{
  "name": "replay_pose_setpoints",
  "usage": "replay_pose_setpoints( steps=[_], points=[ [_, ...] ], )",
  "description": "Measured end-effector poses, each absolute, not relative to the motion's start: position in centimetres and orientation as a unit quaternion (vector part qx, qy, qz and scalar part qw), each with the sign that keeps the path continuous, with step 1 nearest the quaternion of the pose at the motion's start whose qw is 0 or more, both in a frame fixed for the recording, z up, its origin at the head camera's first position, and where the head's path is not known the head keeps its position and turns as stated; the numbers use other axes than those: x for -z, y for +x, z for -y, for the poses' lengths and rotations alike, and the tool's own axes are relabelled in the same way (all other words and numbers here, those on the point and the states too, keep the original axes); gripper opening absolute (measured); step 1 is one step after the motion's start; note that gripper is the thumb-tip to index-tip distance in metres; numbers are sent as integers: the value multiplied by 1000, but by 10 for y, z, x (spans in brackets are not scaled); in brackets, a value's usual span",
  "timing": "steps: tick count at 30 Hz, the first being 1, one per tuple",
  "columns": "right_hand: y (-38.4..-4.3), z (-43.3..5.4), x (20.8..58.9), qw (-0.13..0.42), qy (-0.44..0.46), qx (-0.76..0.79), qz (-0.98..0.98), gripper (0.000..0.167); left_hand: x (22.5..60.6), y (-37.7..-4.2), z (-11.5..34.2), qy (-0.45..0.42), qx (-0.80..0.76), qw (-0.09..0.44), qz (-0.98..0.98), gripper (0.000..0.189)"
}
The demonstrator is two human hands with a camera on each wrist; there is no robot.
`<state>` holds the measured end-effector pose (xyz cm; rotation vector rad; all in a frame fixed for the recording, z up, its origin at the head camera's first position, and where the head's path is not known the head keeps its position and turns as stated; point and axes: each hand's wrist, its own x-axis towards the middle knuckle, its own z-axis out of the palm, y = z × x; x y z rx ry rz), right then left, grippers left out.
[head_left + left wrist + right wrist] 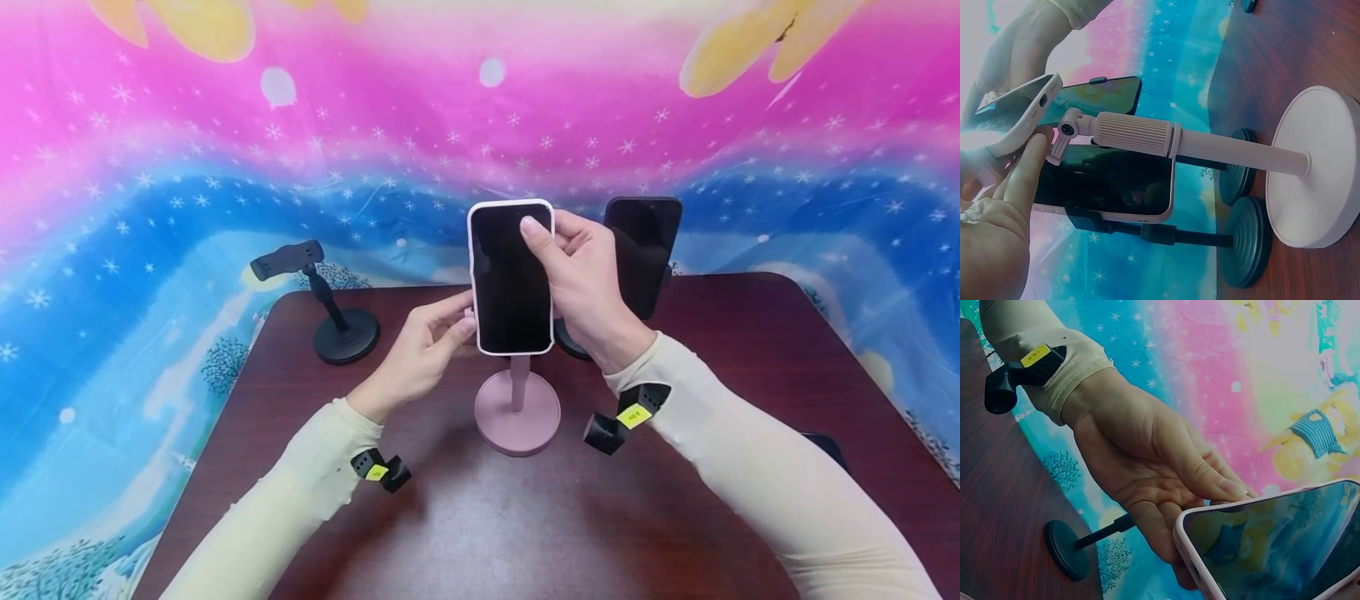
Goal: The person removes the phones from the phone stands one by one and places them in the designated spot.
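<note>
A smartphone in a white-pink case [513, 279] stands upright at the head of a pink phone stand [517, 412]. My right hand [592, 279] grips the phone's right edge, thumb on the dark screen and fingers behind. At its lower left edge my left hand [423, 346] pinches a small pink part of the stand between thumb and fingertips. The left wrist view shows the stand's jointed neck [1075, 128] close to the phone's back. In the right wrist view, the left hand's thumb [1222, 487] lies by the phone's edge, with some fingers hidden behind the phone.
A black phone stand [345, 333] with a bare clamp is at the back left. Another dark phone [645, 250] stands upright behind my right hand. The left wrist view shows a further phone [1110, 181] clamped in a black stand. A dark flat object [828, 450] shows past my right sleeve.
</note>
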<state>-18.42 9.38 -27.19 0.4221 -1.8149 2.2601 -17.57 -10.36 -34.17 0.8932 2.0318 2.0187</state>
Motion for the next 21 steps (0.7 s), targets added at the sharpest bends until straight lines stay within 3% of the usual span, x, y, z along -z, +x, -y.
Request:
replay_pose_setpoints(
  steps=[21],
  points=[
    [-185,-91,268,131,140,-764,616,27,344,-176,103,298,-678,72,-668,45]
  ],
)
